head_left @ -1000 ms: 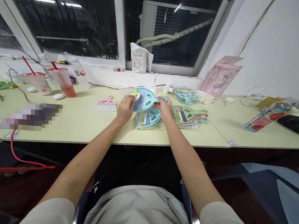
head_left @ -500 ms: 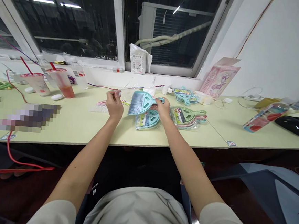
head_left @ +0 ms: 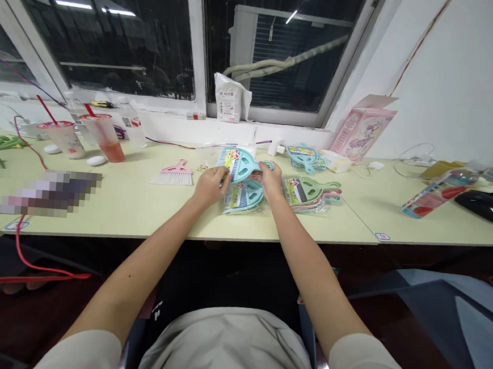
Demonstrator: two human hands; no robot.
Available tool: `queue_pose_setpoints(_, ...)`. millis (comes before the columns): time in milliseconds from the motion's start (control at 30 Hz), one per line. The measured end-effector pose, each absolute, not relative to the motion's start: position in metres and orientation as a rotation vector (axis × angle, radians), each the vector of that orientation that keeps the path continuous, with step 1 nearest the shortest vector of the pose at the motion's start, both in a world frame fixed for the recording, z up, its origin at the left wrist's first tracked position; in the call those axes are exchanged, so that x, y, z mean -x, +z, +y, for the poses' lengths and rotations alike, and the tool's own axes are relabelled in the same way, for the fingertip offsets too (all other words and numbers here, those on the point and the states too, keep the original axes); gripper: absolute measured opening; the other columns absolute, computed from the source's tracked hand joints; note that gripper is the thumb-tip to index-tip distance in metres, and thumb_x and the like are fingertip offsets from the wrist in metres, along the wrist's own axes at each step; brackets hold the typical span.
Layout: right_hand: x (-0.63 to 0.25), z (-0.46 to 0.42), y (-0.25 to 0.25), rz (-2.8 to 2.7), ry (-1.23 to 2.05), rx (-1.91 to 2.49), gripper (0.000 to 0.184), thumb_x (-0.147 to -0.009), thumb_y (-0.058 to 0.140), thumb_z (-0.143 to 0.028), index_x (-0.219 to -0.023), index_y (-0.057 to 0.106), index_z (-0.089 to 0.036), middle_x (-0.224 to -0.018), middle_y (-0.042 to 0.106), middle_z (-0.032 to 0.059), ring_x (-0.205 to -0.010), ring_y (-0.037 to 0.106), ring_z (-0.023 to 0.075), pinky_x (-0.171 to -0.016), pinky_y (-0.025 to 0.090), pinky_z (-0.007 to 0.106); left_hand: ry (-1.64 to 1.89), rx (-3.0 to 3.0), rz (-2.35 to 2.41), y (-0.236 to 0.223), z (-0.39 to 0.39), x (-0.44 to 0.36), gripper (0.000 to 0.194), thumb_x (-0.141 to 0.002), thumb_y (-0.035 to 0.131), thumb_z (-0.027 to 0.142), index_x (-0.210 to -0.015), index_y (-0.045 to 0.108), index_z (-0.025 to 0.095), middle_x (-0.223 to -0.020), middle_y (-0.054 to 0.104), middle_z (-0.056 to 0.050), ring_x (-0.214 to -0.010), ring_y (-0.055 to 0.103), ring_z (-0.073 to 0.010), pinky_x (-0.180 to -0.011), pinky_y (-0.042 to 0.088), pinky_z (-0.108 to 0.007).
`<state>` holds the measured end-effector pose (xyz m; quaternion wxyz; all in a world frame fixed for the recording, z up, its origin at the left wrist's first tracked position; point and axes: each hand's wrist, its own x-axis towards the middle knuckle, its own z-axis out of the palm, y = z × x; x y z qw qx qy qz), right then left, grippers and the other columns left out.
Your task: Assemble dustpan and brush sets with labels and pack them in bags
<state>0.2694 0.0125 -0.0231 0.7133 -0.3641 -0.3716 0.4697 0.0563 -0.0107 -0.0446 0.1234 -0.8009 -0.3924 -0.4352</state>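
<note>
A light-blue hand brush (head_left: 244,167) is raised over the table, with a colourful label card (head_left: 231,159) across its bristles. My right hand (head_left: 271,181) is closed around the handle's end. My left hand (head_left: 212,184) is closed at the bristle end, its thumb and fingers on the card's edge. Beneath the brush lies a light-blue brush-and-dustpan set (head_left: 245,197) in clear wrapping. A loose pink hand brush (head_left: 176,173) rests left of my hands, white bristles toward me. Wrapped green and pink sets (head_left: 309,192) lie to the right.
Farther back lie more blue sets (head_left: 305,156) and crumpled clear film (head_left: 210,153). Two drink cups (head_left: 105,139) with red straws stand at left. A pink box (head_left: 364,128), a tilted bottle (head_left: 438,191) and a black glossy object (head_left: 488,206) are at right.
My left hand has moved right and down to the blue brush's bristle end. The label card now shows over the bristles, which were bare before. The pink brush is uncovered.
</note>
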Motion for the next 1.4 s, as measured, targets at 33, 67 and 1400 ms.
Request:
queue_pose_setpoints(33,-0.269,0.012,-0.023,-0.823,1.043,0.809,0.02,-0.08,0.075,-0.028,-0.088,0.057,-0.023,-0.07,0.067,-0.0029,-0.061,0.069,0.0179,-0.058,0.062,0.032,-1.278,2.337,-1.123,-0.044,-0.012,-0.056,0.028,-0.107,0.045,0.038,-0.114,0.066,0.021,-0.115,0.077,-0.014,-0.109,0.072,-0.0306,-0.096,0.053,-0.046)
queue_pose_setpoints(67,-0.269,0.012,-0.022,-0.821,1.044,0.811,0.019,-0.08,0.074,-0.027,-0.088,0.057,-0.023,-0.07,0.068,-0.0028,-0.061,0.069,0.0178,-0.058,0.063,0.032,-1.287,2.344,-1.103,-0.043,-0.013,-0.055,0.028,-0.106,0.046,0.037,-0.115,0.067,0.021,-0.118,0.077,-0.014,-0.112,0.071,-0.031,-0.099,0.052,-0.048)
queue_pose_setpoints(1400,-0.273,0.011,-0.021,-0.762,1.103,0.801,0.019,-0.079,0.073,-0.025,-0.088,0.057,-0.022,-0.07,0.071,-0.0023,-0.056,0.068,0.0181,-0.051,0.061,0.031,-1.446,2.45,-1.062,-0.035,-0.017,-0.041,0.038,-0.104,0.042,0.035,-0.123,0.073,0.026,-0.14,0.07,-0.009,-0.137,0.06,-0.0279,-0.116,0.04,-0.051)
